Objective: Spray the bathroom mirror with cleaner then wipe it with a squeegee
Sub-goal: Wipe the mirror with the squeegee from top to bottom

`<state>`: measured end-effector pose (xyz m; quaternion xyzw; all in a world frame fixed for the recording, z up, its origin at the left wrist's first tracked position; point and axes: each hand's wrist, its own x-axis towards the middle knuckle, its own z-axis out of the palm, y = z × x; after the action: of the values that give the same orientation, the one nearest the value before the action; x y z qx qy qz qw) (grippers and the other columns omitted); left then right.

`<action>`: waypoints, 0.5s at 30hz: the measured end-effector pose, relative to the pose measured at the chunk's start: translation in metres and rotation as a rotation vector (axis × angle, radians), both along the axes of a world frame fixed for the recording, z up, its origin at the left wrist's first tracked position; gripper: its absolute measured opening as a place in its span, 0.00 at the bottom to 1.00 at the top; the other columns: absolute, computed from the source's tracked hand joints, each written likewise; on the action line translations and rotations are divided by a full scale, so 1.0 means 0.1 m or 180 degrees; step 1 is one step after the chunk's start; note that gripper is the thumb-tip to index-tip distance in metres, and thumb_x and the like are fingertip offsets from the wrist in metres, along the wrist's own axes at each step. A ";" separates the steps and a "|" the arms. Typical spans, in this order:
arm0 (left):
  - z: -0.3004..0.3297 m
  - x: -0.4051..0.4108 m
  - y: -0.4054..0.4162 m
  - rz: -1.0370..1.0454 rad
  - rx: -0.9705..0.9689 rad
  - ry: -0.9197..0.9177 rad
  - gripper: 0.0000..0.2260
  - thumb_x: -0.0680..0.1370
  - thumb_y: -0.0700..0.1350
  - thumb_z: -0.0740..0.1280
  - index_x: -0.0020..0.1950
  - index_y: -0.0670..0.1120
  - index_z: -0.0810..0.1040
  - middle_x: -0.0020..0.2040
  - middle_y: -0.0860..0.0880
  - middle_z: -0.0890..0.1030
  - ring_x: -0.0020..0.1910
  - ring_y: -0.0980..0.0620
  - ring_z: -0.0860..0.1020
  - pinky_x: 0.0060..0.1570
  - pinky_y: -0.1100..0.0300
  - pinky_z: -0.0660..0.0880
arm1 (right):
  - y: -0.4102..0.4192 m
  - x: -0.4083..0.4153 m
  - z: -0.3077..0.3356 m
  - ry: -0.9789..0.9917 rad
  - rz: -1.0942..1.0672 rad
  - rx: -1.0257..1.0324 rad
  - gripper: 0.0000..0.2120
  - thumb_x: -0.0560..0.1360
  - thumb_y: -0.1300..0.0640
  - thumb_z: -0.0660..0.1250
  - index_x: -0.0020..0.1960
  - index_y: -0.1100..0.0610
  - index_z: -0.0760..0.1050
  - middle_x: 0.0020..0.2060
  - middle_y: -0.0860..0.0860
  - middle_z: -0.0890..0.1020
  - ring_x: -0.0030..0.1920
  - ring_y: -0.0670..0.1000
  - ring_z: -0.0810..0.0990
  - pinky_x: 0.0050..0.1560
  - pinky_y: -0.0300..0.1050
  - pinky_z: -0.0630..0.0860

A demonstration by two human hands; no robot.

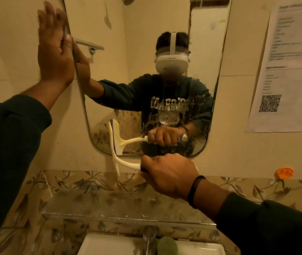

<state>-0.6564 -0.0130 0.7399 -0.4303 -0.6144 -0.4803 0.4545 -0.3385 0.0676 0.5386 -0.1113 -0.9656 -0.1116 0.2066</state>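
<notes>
The bathroom mirror [139, 52] hangs on the wall ahead, with spray droplets across its lower right part. My right hand [166, 173] grips the blue handle of a white squeegee [122, 161]. The squeegee blade stands nearly upright against the mirror's bottom edge, left of centre. My left hand [54, 50] lies flat with fingers spread on the wall and the mirror's left edge. No spray bottle shows.
A glass shelf [120, 207] runs below the mirror over floral tiles. Beneath it are a white sink [98, 245], a tap [149, 238] and a green object [167, 246]. A paper notice [290, 67] hangs at right, with an orange hook [284, 173] below it.
</notes>
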 end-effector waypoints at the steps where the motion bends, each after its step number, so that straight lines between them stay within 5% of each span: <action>1: -0.01 -0.02 0.01 -0.0014 0.0026 0.0029 0.23 0.85 0.53 0.49 0.81 0.52 0.56 0.82 0.47 0.55 0.81 0.46 0.52 0.79 0.53 0.55 | 0.03 0.04 0.00 -0.0018 -0.0038 -0.0034 0.11 0.80 0.39 0.52 0.51 0.46 0.64 0.28 0.45 0.67 0.24 0.44 0.67 0.22 0.37 0.60; 10: -0.01 -0.01 0.00 -0.0011 0.0015 0.0020 0.24 0.85 0.52 0.49 0.81 0.50 0.56 0.82 0.46 0.55 0.81 0.45 0.51 0.79 0.62 0.51 | 0.27 0.75 -0.10 -0.0115 -0.0493 -0.0386 0.13 0.75 0.32 0.42 0.46 0.39 0.55 0.33 0.46 0.72 0.27 0.45 0.69 0.25 0.36 0.64; 15: -0.01 0.01 0.08 -0.0103 0.0136 0.0025 0.23 0.85 0.51 0.49 0.81 0.51 0.55 0.82 0.47 0.55 0.81 0.46 0.52 0.80 0.53 0.53 | 0.07 0.45 0.04 0.0105 -0.0210 -0.0327 0.14 0.77 0.34 0.44 0.48 0.42 0.59 0.31 0.45 0.71 0.25 0.44 0.69 0.24 0.39 0.71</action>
<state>-0.6556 -0.0051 0.7390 -0.4323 -0.5951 -0.4989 0.4583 -0.2939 0.0743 0.5423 -0.1553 -0.9624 -0.0668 0.2127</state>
